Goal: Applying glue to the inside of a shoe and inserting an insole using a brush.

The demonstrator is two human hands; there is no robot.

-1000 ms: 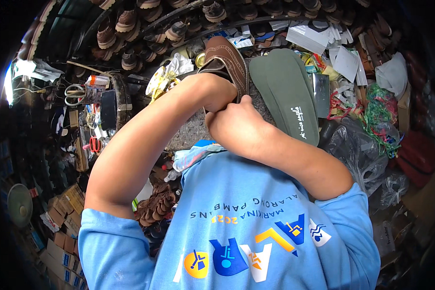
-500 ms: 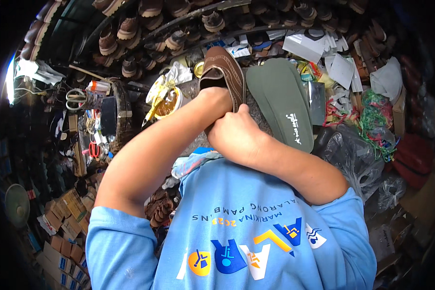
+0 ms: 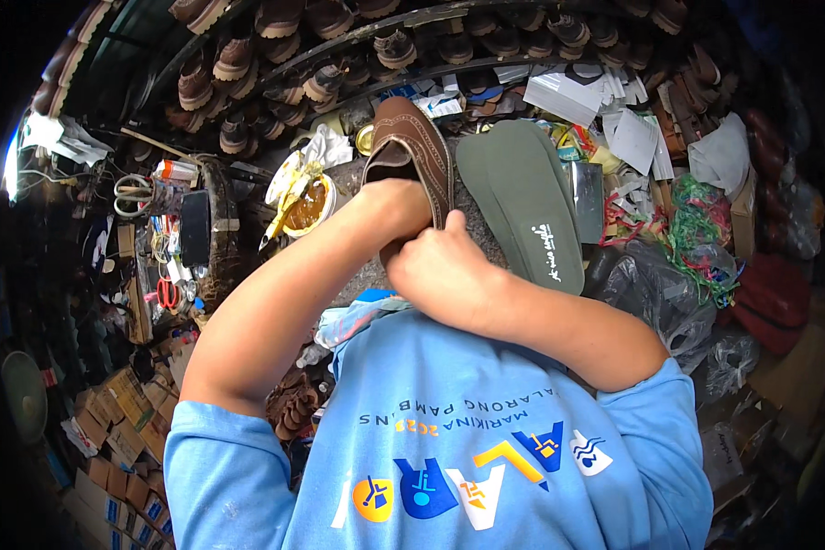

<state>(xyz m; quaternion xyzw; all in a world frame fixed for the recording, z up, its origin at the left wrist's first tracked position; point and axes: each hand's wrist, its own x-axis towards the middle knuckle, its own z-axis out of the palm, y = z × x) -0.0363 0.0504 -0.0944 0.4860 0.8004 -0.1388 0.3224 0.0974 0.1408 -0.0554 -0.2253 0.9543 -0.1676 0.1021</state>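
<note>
A brown shoe (image 3: 427,136) with punched decoration lies toe away from me on a grey work surface. Inside its opening sits my left hand (image 3: 396,205), with the fingers hidden by the upper. At the heel, my right hand (image 3: 442,273) is closed around the back of the shoe, its thumb up along the rim. Just right of the shoe lies a pair of dark green insoles (image 3: 513,174), overlapping, with pale lettering on the heel of one. What my left fingers touch inside the shoe cannot be seen.
Left of the shoe stands a tub of amber glue (image 3: 310,209) with a smeared yellow rim. Scissors (image 3: 167,293) and other tools hang farther left. Racks of shoes (image 3: 323,84) curve across the back. Paper sheets (image 3: 564,96), plastic bags (image 3: 655,293) and green twine (image 3: 697,220) crowd the right.
The view has shifted slightly, so the surroundings sit a little to the left. Both hands stay at the shoe, the left still inside it and the right at its heel.
</note>
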